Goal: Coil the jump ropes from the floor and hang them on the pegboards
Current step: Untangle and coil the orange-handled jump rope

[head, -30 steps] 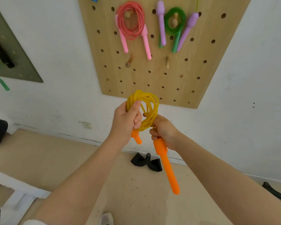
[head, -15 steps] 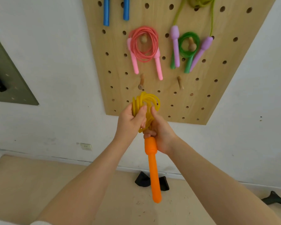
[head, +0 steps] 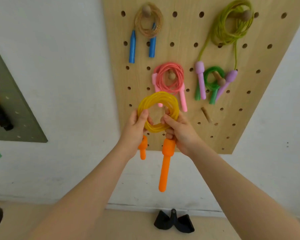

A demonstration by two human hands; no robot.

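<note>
A yellow jump rope (head: pixel 157 101), coiled into a ring, is held up in front of the wooden pegboard (head: pixel 184 118). My left hand (head: pixel 135 129) grips the coil's left side and my right hand (head: pixel 178 130) grips its right side. Two orange handles hang below the hands, a short-looking one (head: pixel 142 148) on the left and a long one (head: pixel 165 167) on the right. The coil overlaps the lower part of the pink rope (head: pixel 170 78) hanging on a peg. A bare wooden peg (head: pixel 206 115) sticks out just right of my right hand.
The board also carries a clear rope with blue handles (head: pixel 148 25), a yellow-green rope with purple handles (head: pixel 230 26) and a green rope (head: pixel 213 82). A grey-green pegboard (head: pixel 16 118) hangs at the left. A black strap (head: pixel 173 222) lies on the floor by the wall.
Both hands have lifted the yellow coil higher, toward the board, and spread it from a bunched bundle into an open ring. The view has tilted upward, showing more of the board.
</note>
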